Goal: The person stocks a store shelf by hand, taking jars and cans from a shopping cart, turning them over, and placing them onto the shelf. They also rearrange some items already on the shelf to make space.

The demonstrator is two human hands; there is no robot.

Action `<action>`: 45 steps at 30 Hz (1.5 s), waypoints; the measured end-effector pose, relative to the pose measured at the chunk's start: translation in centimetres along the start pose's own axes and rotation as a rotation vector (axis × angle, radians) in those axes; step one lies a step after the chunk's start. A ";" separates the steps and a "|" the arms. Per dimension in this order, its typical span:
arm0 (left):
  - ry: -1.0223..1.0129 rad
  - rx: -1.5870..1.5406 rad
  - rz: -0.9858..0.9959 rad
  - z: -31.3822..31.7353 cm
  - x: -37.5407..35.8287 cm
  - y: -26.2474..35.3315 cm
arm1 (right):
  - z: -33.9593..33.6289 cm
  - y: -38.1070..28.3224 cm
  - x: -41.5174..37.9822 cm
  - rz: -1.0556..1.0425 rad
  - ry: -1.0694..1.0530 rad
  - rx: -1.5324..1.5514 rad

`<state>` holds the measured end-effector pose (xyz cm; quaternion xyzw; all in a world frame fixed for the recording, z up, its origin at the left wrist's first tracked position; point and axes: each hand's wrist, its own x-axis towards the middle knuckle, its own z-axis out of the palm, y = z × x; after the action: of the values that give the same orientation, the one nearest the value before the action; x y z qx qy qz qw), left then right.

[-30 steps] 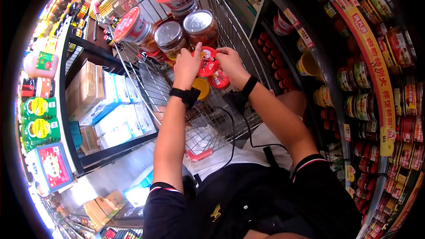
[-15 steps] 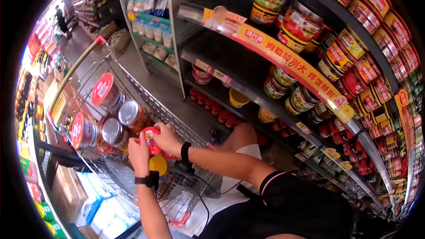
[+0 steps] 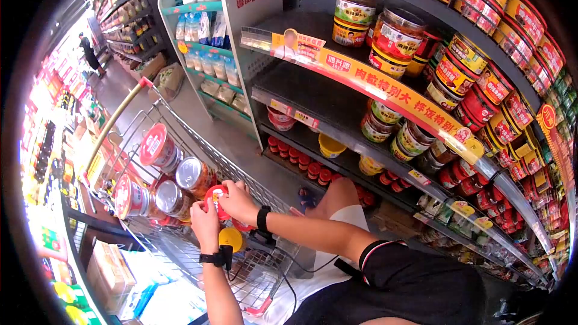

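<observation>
1. The left hand (image 3: 205,219) has its fingers bent in, holding one side of a red tub (image 3: 218,200).
2. The right hand (image 3: 239,203) holds the other side – its fingers are bent in too.
3. The red tub is between the two hands, over the cart (image 3: 110,125), near the jars. The hands hide part of it.
4. Each wrist wears a black band: left band (image 3: 211,259), right band (image 3: 263,218).
5. Just below the hands is a round yellow lid (image 3: 231,239).
6. Past the hands, two jars with silver lids stand side by side: one jar (image 3: 188,173) and another jar (image 3: 172,197).
7. Farther out are two tubs with red tops: an upper tub (image 3: 155,142) and a lower tub (image 3: 126,196). Both look tilted.
8. To the right, a dark shelf (image 3: 313,87) holds more jars, with a bright sign (image 3: 385,92) along its edge.
9. Behind, a white rack (image 3: 256,6) holds bags – and a person (image 3: 89,54) stands far off.
</observation>
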<state>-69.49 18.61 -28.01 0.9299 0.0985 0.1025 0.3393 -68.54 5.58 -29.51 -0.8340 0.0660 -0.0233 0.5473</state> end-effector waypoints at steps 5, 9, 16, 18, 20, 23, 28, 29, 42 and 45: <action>0.028 -0.150 -0.005 -0.1 0.3 0.1 | -4.2 -4.1 -0.9 -0.097 -0.118 0.010; 0.036 -0.420 0.135 -2.8 -0.3 6.5 | -9.3 -7.2 -1.6 -0.303 0.037 0.063; 0.078 -0.378 0.403 -5.2 0.5 16.3 | -17.4 -11.3 -3.3 -0.600 0.247 0.069; -0.066 -0.634 0.374 -4.8 1.5 19.0 | -19.7 -12.2 -3.3 -0.636 0.290 0.064; -0.188 -0.854 0.353 -4.8 1.9 22.5 | -22.1 -13.0 -2.9 -0.691 0.354 0.047; -0.277 -1.166 0.375 -3.4 3.0 27.7 | -26.1 -14.3 -1.6 -0.789 0.489 -0.068; -0.336 -1.299 0.565 0.7 6.5 36.1 | -32.3 -14.1 1.7 -0.889 0.668 -0.115; -0.353 -1.295 0.589 1.5 6.8 37.9 | -33.4 -13.9 2.4 -0.876 0.692 -0.106; -0.636 -1.260 0.613 10.0 11.8 49.1 | -38.8 -9.0 10.0 -0.798 0.726 0.192; -0.677 -1.183 0.641 10.7 12.1 48.9 | -38.8 -8.2 10.4 -0.770 0.686 0.283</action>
<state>-49.56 -21.61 -2.69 0.5565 -0.3582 -0.0594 0.7473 -61.88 -27.92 -6.82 -0.6604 -0.0736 -0.5025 0.5531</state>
